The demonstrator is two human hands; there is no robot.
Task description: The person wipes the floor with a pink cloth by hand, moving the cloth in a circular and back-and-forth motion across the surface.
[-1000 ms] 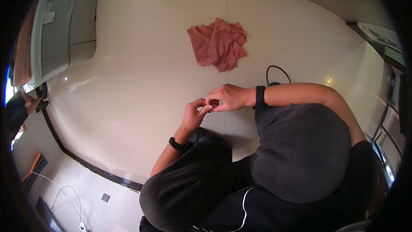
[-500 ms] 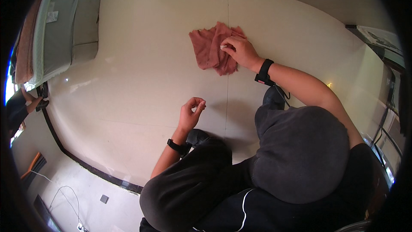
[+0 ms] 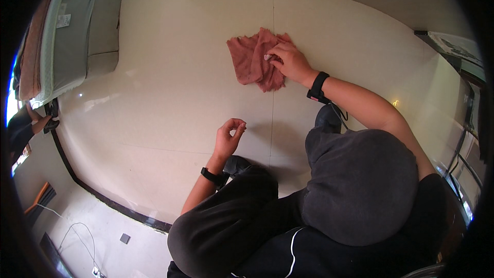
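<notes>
Label [image 3: 63,20], pale and rectangular, is fixed to the grey padded furniture [image 3: 100,31] at upper left; its print is too small to read. The black right wristband [image 3: 318,86] bears a small red marking, also illegible.

Reddish cloth [image 3: 246,59] lies crumpled on the pale tiled floor [image 3: 170,98], ahead of the person and across a tile joint. It spreads about as wide as it is deep, without a clear long axis; its main folds run away from the person, and one corner points to the far left.

Right hand [image 3: 292,64] is over the cloth's right side, thumb and forefinger slightly parted. A small whitish piece [image 3: 267,57] sits at the fingertips; whether gripped or resting on the cloth cannot be told, nor its long axis. Left hand [image 3: 226,136] hangs nearer the person, loosely curled and visibly empty.
</notes>
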